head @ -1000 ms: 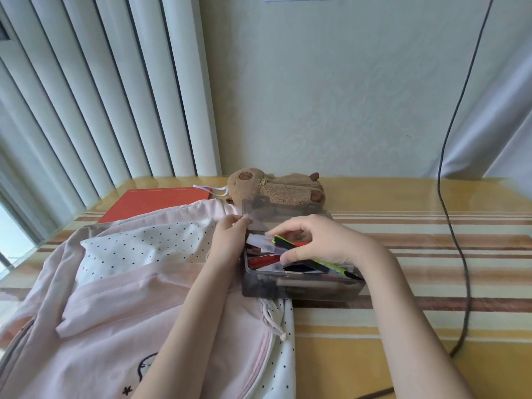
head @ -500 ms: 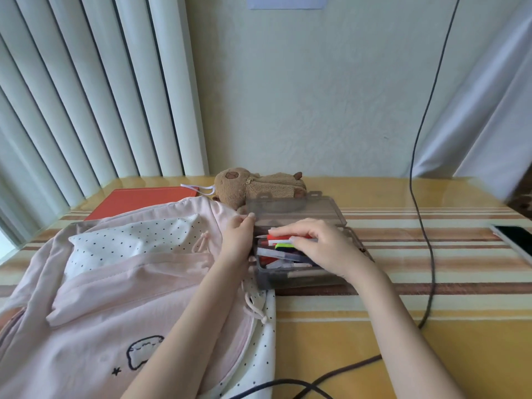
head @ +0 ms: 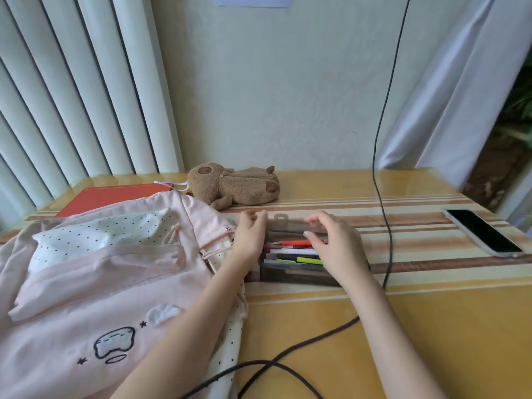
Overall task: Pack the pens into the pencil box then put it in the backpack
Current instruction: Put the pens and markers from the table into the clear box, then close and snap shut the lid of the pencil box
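The backpack (head: 95, 272) is lying on the table (head: 431, 326) at left. The pencil box (head: 290, 272) is sitting just right of it, pens (head: 296, 251) lying inside. A plush toy (head: 239, 184) is resting behind the box; a phone (head: 483, 231) is lying far right.

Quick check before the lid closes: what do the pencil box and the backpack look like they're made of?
Pencil box: looks like hard, smoky translucent plastic; the pens show dimly through its front wall, and the raised lid has a moulded tab. Backpack: soft matte pink fabric, probably cotton or canvas, since it creases and folds, with white polka-dot cloth panels and a stitched emblem.
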`<state>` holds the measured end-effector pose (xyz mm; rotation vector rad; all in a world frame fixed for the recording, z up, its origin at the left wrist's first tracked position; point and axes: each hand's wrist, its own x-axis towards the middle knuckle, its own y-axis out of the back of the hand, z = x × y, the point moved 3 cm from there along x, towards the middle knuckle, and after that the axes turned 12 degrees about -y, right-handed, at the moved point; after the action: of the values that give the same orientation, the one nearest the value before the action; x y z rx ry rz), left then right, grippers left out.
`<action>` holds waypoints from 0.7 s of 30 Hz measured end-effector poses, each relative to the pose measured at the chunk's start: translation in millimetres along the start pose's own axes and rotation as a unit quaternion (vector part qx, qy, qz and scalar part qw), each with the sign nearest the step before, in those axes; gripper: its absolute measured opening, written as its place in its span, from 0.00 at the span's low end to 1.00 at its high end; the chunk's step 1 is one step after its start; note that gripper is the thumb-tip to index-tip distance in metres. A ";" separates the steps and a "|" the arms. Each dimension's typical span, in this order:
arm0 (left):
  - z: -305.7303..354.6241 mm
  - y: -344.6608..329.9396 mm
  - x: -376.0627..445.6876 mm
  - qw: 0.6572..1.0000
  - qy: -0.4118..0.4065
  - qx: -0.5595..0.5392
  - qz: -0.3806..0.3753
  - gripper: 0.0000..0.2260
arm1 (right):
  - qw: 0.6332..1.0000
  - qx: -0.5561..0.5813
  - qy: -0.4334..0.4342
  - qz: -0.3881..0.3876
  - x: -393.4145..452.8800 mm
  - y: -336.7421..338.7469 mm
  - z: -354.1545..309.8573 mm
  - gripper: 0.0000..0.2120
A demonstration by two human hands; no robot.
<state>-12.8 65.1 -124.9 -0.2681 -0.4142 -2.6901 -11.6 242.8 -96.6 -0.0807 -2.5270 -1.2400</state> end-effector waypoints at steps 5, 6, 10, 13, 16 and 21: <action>25.1 -16.5 -21.1 0.919 -0.270 0.186 -0.220 0.16 | 0.974 -0.188 -0.048 -0.115 -5.6 -11.7 11.0 0.25; 23.4 -19.0 -22.1 0.906 -0.272 0.208 -0.250 0.14 | 0.968 -0.207 -0.045 -0.134 -3.9 -12.1 10.8 0.25; 18.1 -16.9 -18.9 0.899 -0.265 0.282 -0.205 0.11 | 0.975 -0.185 -0.065 -0.105 -12.8 -7.6 14.2 0.25; 23.7 -19.2 -19.0 0.894 -0.294 0.301 -0.154 0.12 | 0.990 -0.120 -0.068 0.025 -27.3 -3.9 17.3 0.21; 29.4 -23.1 -26.6 0.871 -0.338 0.264 -0.241 0.17 | 0.988 -0.153 -0.029 -0.004 -28.0 -5.2 15.4 0.20; 24.8 -15.2 -28.1 0.850 -0.307 0.242 -0.352 0.17 | 0.975 -0.216 -0.055 -0.025 -26.6 -1.2 14.2 0.26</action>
<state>9.3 96.5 -112.3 -0.9935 -1.6319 -2.9605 9.6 255.5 -113.9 -0.1917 -2.3130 -1.8318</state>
